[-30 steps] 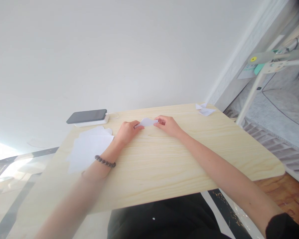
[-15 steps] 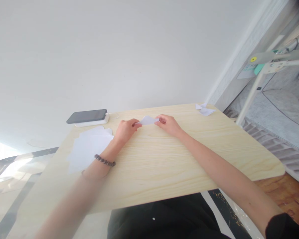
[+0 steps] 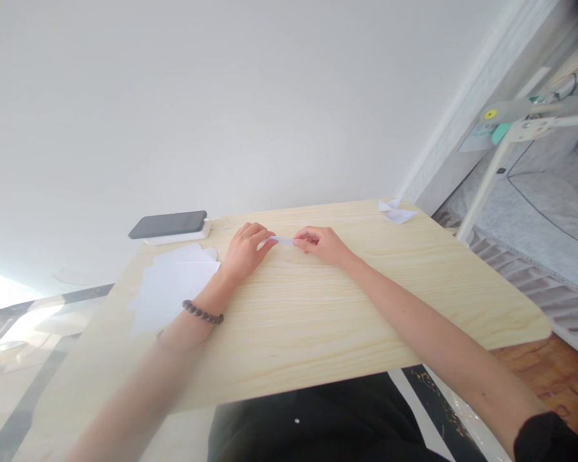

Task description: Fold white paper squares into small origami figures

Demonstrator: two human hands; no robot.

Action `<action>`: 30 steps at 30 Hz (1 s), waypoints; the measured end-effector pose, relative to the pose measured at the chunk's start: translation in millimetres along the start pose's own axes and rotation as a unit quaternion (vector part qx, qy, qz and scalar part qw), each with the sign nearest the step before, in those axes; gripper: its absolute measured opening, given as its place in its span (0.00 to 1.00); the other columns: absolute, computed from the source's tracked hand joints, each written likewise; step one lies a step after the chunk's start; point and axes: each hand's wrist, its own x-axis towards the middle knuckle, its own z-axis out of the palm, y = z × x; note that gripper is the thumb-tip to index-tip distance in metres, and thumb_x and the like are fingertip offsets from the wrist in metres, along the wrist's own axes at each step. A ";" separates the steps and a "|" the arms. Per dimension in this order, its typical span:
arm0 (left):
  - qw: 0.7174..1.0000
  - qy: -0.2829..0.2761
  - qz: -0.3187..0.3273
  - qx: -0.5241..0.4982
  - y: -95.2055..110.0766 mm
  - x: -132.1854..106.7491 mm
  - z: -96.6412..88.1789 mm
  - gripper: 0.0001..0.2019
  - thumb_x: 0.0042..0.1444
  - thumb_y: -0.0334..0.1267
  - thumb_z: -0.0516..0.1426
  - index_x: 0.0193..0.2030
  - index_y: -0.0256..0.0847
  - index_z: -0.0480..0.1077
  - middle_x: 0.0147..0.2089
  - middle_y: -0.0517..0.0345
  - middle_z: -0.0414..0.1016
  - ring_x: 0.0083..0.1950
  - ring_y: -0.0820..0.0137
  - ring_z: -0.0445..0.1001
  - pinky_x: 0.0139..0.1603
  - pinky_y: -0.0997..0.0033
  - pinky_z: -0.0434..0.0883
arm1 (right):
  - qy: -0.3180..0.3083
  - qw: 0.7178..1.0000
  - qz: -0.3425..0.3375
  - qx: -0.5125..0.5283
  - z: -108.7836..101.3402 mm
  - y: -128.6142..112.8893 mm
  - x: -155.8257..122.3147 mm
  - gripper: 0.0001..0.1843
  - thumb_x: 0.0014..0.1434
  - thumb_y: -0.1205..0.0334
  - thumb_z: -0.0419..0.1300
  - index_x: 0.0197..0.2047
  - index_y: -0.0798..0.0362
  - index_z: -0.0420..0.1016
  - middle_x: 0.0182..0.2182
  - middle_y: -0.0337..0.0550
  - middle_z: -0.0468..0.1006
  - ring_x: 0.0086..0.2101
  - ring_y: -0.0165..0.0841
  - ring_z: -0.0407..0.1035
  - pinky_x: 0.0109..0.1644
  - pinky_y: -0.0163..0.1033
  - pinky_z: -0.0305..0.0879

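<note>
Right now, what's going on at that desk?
A person seated at a light wooden table pinches a small folded piece of white paper between both hands: the left hand at one end, the right hand at the other, low over the tabletop. Loose white sheets lie beside the left wrist, a dark phone sits on a white block behind them, and paper scraps rest at the far right corner.

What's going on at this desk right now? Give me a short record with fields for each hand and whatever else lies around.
left hand: pinches the left end of the small folded paper
right hand: pinches its right end
left wrist: dark bead bracelet
table: pale wood
paper sheets: white, stacked loosely left of the left hand
phone: dark, on a white block at the far left edge
paper scraps: far right corner
</note>
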 end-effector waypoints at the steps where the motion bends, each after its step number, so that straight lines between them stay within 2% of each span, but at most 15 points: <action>1: 1.000 0.003 -0.001 0.003 -0.6 -0.2 -0.1 0.11 0.57 0.41 0.50 0.38 0.40 0.70 0.36 0.54 0.69 0.40 0.68 0.64 0.43 0.66 0.64 | -0.002 1.000 0.001 0.009 -0.7 -1.2 -0.5 0.17 0.51 0.51 0.53 0.34 0.55 0.73 0.24 0.39 0.73 0.23 0.25 0.65 0.28 0.31 0.58; 7: 1.000 -0.008 0.003 0.004 -1.3 -0.1 -0.2 0.10 0.57 0.40 0.49 0.39 0.40 0.69 0.35 0.54 0.68 0.40 0.68 0.65 0.43 0.66 0.63 | 0.005 1.000 0.013 0.011 -2.1 -0.6 -0.6 0.17 0.53 0.51 0.52 0.33 0.56 0.73 0.23 0.40 0.73 0.24 0.27 0.67 0.28 0.30 0.57; 11: 1.000 -0.019 0.007 0.015 0.2 0.5 -1.6 0.10 0.58 0.39 0.48 0.40 0.41 0.68 0.36 0.55 0.69 0.40 0.68 0.65 0.43 0.67 0.63 | 0.014 1.000 0.025 -0.010 -0.5 4.3 1.3 0.17 0.54 0.51 0.51 0.32 0.56 0.73 0.21 0.40 0.74 0.22 0.26 0.65 0.27 0.31 0.56; 18: 0.996 -0.041 0.055 0.050 1.7 0.6 -3.2 0.09 0.58 0.36 0.48 0.40 0.41 0.67 0.38 0.55 0.71 0.42 0.67 0.65 0.43 0.65 0.62 | 0.018 1.000 0.014 -0.007 0.9 4.9 1.5 0.18 0.55 0.51 0.49 0.31 0.56 0.71 0.22 0.40 0.75 0.24 0.27 0.66 0.31 0.32 0.58; 25: 0.995 -0.050 0.084 0.028 2.0 0.6 -0.5 0.10 0.57 0.32 0.47 0.43 0.41 0.66 0.42 0.53 0.68 0.43 0.68 0.66 0.45 0.66 0.63 | 0.021 1.000 0.019 -0.003 1.1 5.8 2.2 0.17 0.55 0.51 0.49 0.30 0.56 0.70 0.22 0.40 0.74 0.24 0.27 0.66 0.31 0.32 0.59; 30: 0.992 -0.081 0.092 -0.011 3.7 -0.3 -0.9 0.10 0.57 0.32 0.47 0.43 0.41 0.65 0.42 0.54 0.69 0.43 0.69 0.68 0.44 0.67 0.65 | 0.014 1.000 0.018 0.003 1.4 6.4 2.2 0.18 0.55 0.50 0.49 0.31 0.56 0.70 0.22 0.40 0.74 0.24 0.27 0.66 0.31 0.32 0.59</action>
